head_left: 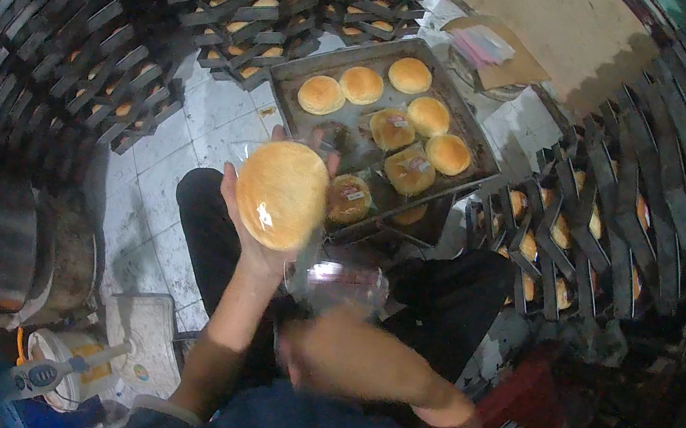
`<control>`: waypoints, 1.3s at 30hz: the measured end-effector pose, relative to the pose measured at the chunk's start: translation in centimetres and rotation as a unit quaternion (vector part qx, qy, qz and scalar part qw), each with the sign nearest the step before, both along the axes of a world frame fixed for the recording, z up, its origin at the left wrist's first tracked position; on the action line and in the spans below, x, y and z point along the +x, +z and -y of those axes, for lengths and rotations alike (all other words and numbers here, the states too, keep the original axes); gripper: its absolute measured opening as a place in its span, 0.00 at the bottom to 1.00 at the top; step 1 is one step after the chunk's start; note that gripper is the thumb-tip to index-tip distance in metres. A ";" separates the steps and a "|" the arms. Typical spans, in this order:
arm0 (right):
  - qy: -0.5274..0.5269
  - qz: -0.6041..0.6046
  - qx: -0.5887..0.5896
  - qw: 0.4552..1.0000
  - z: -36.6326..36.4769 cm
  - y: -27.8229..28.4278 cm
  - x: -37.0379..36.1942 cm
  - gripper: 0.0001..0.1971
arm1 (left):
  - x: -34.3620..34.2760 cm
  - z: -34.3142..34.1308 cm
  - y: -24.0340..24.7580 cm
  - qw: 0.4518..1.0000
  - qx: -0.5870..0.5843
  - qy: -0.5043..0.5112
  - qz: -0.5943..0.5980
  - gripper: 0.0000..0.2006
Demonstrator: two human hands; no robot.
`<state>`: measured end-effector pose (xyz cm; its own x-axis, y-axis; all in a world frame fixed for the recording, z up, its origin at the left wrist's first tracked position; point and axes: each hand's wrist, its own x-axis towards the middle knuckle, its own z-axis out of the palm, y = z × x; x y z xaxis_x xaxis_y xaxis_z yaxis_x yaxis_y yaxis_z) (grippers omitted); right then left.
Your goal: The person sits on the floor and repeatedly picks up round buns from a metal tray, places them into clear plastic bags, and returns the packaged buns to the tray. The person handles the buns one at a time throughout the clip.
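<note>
My left hand is closed round a large golden round bun, held up in front of the tray with the fingers behind it. A shiny highlight and clear film at its edges show plastic around the bun. My right hand is smeared by motion, low over my lap, so its fingers cannot be made out. Just beyond it, clear plastic bags lie over my lap. Past the left hand sits a dark metal tray with several bare buns and several bagged ones.
Stacked baking trays with buns stand at the far left, and another stack is at the right. Metal pots are on the left. A pink packet lies on cardboard behind the tray. White tiles cover the floor.
</note>
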<state>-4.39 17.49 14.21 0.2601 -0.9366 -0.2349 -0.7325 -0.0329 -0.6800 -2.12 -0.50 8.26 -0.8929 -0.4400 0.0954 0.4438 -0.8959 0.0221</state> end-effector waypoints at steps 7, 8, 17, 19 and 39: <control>-0.438 -0.411 0.088 0.795 -6.5 -1.8 -9.3 0.15 | 1.1 1.6 -0.9 0.998 0.041 -0.043 0.034 0.37; -0.396 -0.473 -0.005 0.787 -6.6 -2.4 -9.4 0.17 | 0.8 1.4 -1.0 0.995 0.041 -0.013 0.089 0.37; -0.245 -0.030 -0.494 0.833 2.9 -3.6 -2.2 0.20 | 3.9 -0.2 -0.1 0.991 -0.017 -0.012 0.135 0.36; -0.240 0.028 -0.522 0.818 5.5 -3.7 -0.5 0.16 | 7.0 2.0 -0.2 0.976 -0.068 0.060 0.199 0.30; -0.502 0.322 -0.224 0.771 11.3 -8.9 4.5 0.08 | 13.4 5.4 -4.0 0.631 -0.494 0.295 0.519 0.05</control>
